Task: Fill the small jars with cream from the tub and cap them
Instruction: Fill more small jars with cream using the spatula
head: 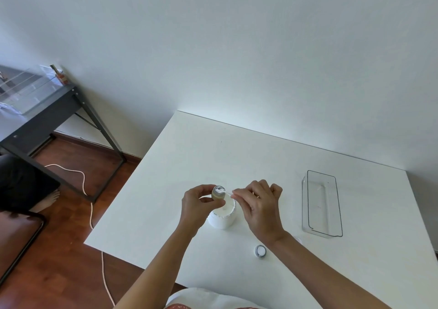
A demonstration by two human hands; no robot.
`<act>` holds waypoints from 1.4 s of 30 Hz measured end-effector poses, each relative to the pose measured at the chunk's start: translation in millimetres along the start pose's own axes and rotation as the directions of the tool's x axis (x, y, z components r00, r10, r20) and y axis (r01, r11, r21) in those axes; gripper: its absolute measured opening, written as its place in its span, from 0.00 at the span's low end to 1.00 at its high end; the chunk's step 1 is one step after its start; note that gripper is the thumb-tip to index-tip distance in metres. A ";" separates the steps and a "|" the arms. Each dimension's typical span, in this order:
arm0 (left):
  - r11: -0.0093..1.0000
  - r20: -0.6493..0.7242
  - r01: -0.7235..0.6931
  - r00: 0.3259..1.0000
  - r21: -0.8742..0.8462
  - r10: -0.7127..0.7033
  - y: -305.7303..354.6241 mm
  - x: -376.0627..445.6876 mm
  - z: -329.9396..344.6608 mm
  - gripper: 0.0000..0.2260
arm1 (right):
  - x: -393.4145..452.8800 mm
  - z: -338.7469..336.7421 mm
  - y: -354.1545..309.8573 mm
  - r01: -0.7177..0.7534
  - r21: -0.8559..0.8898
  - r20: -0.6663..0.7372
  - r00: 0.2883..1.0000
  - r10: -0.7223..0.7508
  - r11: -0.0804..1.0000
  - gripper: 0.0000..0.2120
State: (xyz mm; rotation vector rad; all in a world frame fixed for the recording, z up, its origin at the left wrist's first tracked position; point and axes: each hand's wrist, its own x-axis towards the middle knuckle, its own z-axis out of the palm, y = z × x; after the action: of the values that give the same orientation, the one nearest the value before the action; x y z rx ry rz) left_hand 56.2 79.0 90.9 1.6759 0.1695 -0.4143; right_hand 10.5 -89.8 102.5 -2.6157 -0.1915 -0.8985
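Observation:
My left hand grips a small jar by its side, holding it tilted above the open white tub of cream. White cream shows in the jar's mouth. My right hand pinches a thin white spatula whose tip touches the cream at the jar's opening. A small round cap lies on the white table, near my right forearm.
A clear rectangular tray with a dark rim stands to the right of my hands. The table's left edge drops to a wooden floor with a white cable. A dark-framed glass desk stands at far left.

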 end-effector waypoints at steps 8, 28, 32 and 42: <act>1.000 -0.004 -0.002 1.000 -0.008 0.002 0.3 1.4 0.2 0.15 | -11.1 -3.2 8.4 0.107 -0.048 -0.026 0.994 -0.108 0.993 0.04; 1.000 -0.043 0.015 0.999 -0.004 -0.015 -9.3 4.3 -6.5 0.16 | 2.9 6.5 17.5 -0.792 0.254 0.349 0.610 0.711 0.555 0.09; 1.000 -0.045 0.013 0.999 -0.003 -0.013 -9.2 3.4 -6.6 0.17 | 4.1 24.4 10.2 -0.539 -0.054 0.425 0.750 0.508 0.841 0.07; 1.000 -0.066 0.004 0.998 0.004 -0.003 -9.3 -0.1 -11.2 0.17 | 6.9 40.5 1.4 -0.420 -0.118 0.636 0.664 0.394 0.900 0.10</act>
State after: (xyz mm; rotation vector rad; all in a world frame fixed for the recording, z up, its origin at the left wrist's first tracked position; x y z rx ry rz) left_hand 54.8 91.4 83.4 1.6949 0.2206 -0.3623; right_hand 39.2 -75.5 76.7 -2.6559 0.2085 0.1944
